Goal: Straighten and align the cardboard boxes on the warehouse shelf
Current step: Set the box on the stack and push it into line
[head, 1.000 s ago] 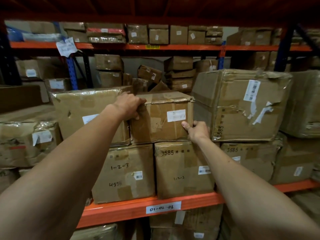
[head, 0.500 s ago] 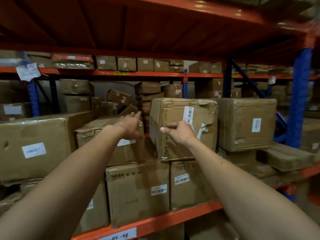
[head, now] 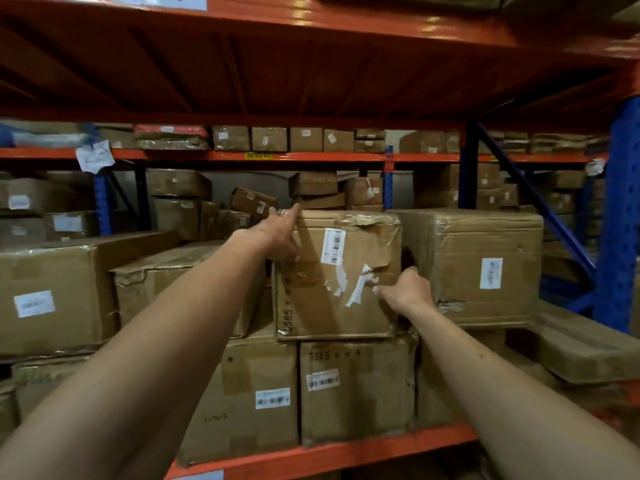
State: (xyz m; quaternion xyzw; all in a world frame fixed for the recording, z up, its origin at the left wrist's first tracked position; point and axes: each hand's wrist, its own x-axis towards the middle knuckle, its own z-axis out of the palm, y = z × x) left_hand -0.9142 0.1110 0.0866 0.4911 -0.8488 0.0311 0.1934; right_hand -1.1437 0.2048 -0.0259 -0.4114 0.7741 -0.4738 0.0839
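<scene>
Left hand (head: 281, 233) has moved onto the box (head: 343, 317), fingers flat at its corner, while right hand (head: 406, 289) hooks its right edge, so I'd push evenly.

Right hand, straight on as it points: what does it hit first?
Nothing visible: the right hand grips the right edge of the torn-label box, fingers aimed into the dark gap beside the neighbouring box. The gap looks free; its depth is hidden.

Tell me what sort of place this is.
Most likely a warehouse storeroom: orange shelf beams on blue uprights, stacked with taped cardboard boxes, such as the torn box in front, bearing barcode labels.
</scene>
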